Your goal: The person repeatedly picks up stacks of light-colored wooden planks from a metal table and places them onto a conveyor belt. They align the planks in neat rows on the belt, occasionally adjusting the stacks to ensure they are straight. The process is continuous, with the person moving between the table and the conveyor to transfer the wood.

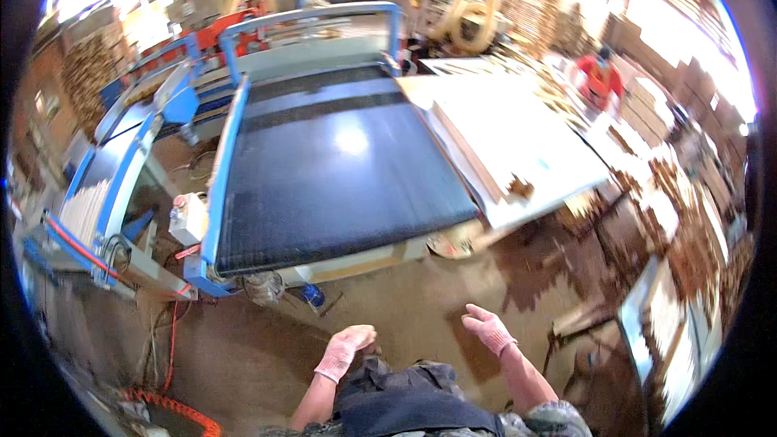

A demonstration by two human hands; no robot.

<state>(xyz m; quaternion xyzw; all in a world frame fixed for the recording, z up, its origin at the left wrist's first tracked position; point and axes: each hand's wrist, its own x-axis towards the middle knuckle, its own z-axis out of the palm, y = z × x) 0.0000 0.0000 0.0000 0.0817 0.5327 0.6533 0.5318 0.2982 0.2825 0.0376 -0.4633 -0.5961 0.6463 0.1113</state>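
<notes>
My left hand (346,350), in a pale knit glove, hangs in front of my body with nothing seen in it; its fingers are loosely bent and slightly blurred. To the right, my right hand (490,328) wears a similar glove and is held out empty, fingers stretched toward the left. Both are apart from everything else. Beyond them lies a wide black conveyor belt (340,178) in a blue and grey frame, nearest to both hands. Along its right side stands a white-topped table (542,146) with a long wooden strip (468,150) on it and a small stack of brown pieces (520,187) at the strip's near end.
A white control box (188,218) is fixed at the belt's left. A coiled orange hose (174,409) lies on the floor at lower left. Wood strips (680,218) are piled at the right. A person in red (599,81) stands beyond the table.
</notes>
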